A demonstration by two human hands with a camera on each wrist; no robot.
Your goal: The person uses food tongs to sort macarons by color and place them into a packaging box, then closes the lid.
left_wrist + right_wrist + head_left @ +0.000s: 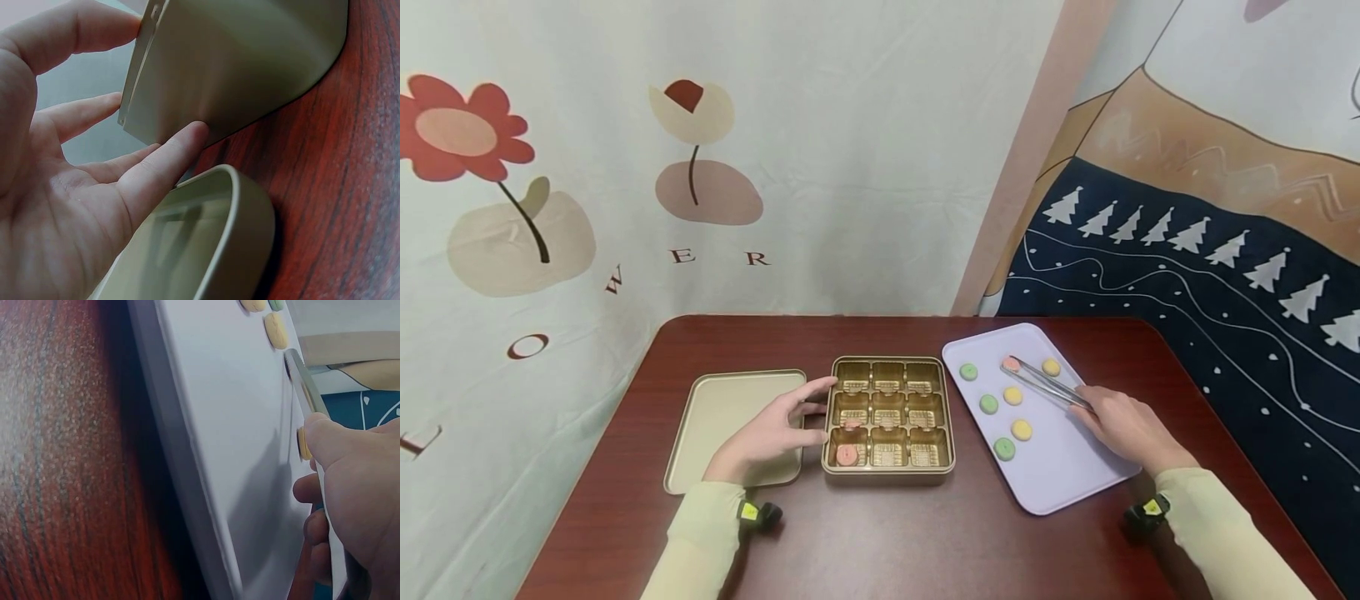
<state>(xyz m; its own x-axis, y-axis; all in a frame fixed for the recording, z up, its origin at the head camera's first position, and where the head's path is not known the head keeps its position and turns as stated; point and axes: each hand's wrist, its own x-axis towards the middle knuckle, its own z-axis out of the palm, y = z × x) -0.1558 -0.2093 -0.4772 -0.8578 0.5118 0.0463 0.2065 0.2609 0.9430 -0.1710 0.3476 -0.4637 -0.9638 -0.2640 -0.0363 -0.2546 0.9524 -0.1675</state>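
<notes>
My right hand (1120,425) grips metal tongs (1051,387) over a lavender tray (1060,483). Their tips are at a pink macaron (1011,364) at the tray's far side; whether they pinch it cannot be told. My left hand (767,433) lies at the left side of a gold tin (889,470) with several compartments, thumb and fingers spread and fingertips touching its wall (250,56). One pink macaron (846,455) sits in the near-left compartment, and another pink piece (852,424) shows partly in the middle-left one.
Green macarons (988,404) and yellow macarons (1021,430) lie scattered on the tray. A gold lid (718,392), inside up, lies left of the tin, partly under my left hand. The brown table (880,542) meets printed curtains (850,167) at the back.
</notes>
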